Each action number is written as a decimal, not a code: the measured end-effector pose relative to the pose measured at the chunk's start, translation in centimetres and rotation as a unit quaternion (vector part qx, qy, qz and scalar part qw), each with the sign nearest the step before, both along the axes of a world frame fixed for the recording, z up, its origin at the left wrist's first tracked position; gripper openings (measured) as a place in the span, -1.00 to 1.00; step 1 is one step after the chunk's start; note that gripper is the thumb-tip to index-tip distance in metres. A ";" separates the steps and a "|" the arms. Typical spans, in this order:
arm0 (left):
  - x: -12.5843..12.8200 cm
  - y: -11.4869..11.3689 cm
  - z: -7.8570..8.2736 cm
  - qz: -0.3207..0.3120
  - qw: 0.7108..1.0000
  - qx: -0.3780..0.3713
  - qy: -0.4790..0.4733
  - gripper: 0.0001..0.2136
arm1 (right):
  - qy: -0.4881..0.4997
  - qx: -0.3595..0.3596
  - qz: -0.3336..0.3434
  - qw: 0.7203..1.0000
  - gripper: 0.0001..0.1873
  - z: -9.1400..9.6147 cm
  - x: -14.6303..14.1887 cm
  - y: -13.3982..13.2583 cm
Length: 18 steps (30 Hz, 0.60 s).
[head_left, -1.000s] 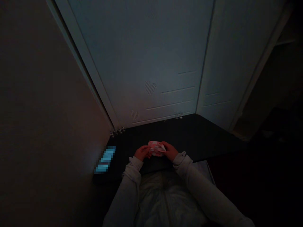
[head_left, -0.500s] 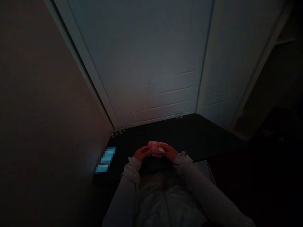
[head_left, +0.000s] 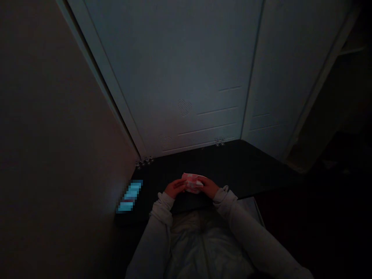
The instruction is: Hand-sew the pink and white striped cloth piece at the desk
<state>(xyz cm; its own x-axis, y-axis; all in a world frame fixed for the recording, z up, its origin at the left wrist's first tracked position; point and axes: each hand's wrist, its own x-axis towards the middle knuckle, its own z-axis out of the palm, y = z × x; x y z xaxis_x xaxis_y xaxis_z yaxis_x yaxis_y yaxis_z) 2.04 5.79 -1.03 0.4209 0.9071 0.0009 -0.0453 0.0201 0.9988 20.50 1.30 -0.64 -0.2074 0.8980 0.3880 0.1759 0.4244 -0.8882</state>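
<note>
**Two-handed grip on a soft-looking pink bundle, pretty dark in here**

So the pink-and-white bundle (head_left: 192,183) is sitting right in front of the person's body, over the near edge of the dark tabletop (head_left: 229,164). Can't tell if it's touching the surface or hanging just above it.

Left hand (head_left: 174,188) is coming in from 9 o'clock, fingers narrowed on that end; right hand (head_left: 209,188) is closing on the 3 o'clock end, fingertips lying over the top. Thumbs aren't showing clearly. My guess: something this floppy is needing support from both ends, and holding it close in is keeping the elbows relaxed.

Going round from the bundle: a blurred glowing panel (head_left: 130,197) is lying between 8 and 9, probably doing some of the lighting. Small clear pieces are standing at 10 (head_left: 144,161) and 1 (head_left: 220,142), back by the heart-patterned white panel (head_left: 186,69), likely out of the hands' way.
</note>
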 end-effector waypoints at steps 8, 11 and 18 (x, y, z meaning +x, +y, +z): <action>-0.1 0.0 0.0 -0.013 1.000 -0.002 -0.017 -0.58 | 0.009 -0.023 0.009 1.000 -0.79 0.7 0.4 -0.1; 0.0 -0.1 0.2 -0.008 1.000 -0.010 -0.028 -0.58 | 0.025 -0.036 0.006 0.999 -0.76 0.8 0.4 -0.2; 0.2 -0.1 0.2 0.024 0.996 -0.049 -0.068 -0.57 | 0.131 -0.125 -0.012 0.983 -0.64 -0.6 0.2 0.6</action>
